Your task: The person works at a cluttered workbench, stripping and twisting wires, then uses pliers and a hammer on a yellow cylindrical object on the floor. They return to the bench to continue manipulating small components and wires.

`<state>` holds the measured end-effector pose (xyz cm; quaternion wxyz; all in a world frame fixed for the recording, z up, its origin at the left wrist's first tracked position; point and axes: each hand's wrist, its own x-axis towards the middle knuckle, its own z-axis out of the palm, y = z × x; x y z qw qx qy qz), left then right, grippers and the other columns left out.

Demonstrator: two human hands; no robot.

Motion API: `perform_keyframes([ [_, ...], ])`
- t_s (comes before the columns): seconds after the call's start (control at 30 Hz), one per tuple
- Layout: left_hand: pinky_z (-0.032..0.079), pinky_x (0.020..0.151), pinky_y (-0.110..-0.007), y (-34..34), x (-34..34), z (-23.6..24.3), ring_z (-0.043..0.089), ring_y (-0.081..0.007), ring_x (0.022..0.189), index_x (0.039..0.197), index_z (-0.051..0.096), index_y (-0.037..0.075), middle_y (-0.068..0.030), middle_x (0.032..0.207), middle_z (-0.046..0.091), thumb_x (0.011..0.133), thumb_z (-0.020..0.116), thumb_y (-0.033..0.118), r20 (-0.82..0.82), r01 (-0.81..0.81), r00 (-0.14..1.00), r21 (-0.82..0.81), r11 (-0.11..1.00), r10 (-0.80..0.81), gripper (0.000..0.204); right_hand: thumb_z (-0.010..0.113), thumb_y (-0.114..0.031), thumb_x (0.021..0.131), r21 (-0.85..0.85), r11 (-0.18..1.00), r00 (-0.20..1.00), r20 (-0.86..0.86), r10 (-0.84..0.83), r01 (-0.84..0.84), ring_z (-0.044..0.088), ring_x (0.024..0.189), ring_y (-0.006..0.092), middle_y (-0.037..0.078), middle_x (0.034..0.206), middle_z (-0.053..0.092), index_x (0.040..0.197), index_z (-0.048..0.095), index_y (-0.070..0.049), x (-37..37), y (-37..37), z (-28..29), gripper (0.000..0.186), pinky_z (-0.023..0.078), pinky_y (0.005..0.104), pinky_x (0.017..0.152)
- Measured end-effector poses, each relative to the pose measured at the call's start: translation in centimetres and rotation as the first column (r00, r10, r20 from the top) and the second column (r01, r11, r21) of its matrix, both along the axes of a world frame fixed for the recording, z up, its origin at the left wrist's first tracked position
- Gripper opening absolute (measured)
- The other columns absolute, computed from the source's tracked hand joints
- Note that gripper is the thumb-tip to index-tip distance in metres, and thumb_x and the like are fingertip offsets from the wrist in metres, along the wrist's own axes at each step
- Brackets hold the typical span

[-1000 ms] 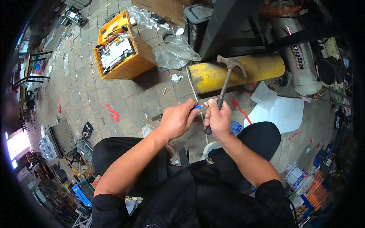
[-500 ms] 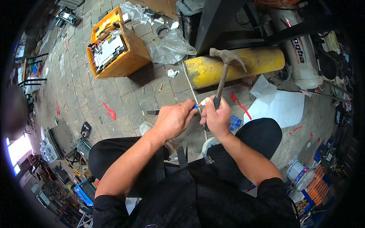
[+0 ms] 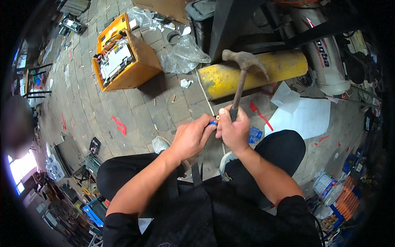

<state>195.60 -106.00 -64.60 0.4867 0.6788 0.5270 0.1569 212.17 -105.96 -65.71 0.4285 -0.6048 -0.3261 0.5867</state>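
My right hand (image 3: 233, 131) is closed around the dark grip of a claw hammer (image 3: 238, 88). The hammer's rusty head points away from me, in front of a yellow cylinder (image 3: 267, 68). My left hand (image 3: 190, 138) is closed in a pinch on a small blue piece (image 3: 212, 122). Against my right thumb and fingers sits a small pale, brass-toned ring-like end (image 3: 218, 117), beside the blue piece; whether the two are joined I cannot tell. Both hands meet just above a thin pale rod or strip (image 3: 207, 99) running along the floor.
An open orange case (image 3: 142, 68) full of parts stands at the far left. Clear plastic film (image 3: 185, 55) and a tape roll (image 3: 173, 37) lie beyond it. White sheets (image 3: 302, 117) and red scraps (image 3: 119, 125) are on the paved floor. A black metal frame (image 3: 230, 31) rises at the back.
A dark flat blade-like end that stuck out left of my left hand no longer shows. My left hand has shifted slightly lower, and the ring-like end now shows between the hands.
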Motion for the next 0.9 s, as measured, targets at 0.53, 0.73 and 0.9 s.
perform_keyframes([
  [0.53,0.052,0.089,-0.036,-1.1,-0.1,-1.4,0.065,-0.0254,0.1,0.124,0.056,0.005,-0.0141,0.108,0.064,0.109,0.054,0.014,0.23,-0.044,0.971,-0.097,0.994,0.066,0.017,0.06,-0.011,0.102,0.165,0.986,0.989,-0.145,-0.012,0.037,0.062,0.056,0.0071,0.001,0.07,0.064,0.092,0.058,-0.003,0.0,-1.4,0.9,0.013,0.051,0.0252,0.052],
  [0.73,0.053,0.086,-0.045,-1.0,0.2,-1.3,0.066,-0.042,0.1,0.12,0.057,0.007,-0.0177,0.105,0.068,0.104,0.059,0.019,0.225,-0.052,0.973,-0.033,0.998,0.058,0.02,0.063,-0.013,0.102,0.21,0.978,0.993,-0.119,0.028,-0.003,0.058,0.053,0.0059,-0.001,0.066,0.062,0.09,0.06,-0.005,0.5,-1.7,1.2,0.014,0.047,0.0248,0.049],
  [0.9,0.052,0.082,-0.047,-0.7,0.1,-1.0,0.066,-0.0415,0.096,0.115,0.06,0.006,-0.0179,0.101,0.067,0.104,0.06,0.023,0.17,-0.01,0.985,0.047,0.999,0.002,0.02,0.067,-0.015,0.101,0.172,0.985,0.996,-0.081,0.025,-0.011,0.056,0.05,0.0051,-0.001,0.065,0.061,0.087,0.061,-0.005,1.0,-1.2,1.4,0.018,0.044,0.0248,0.047],
])
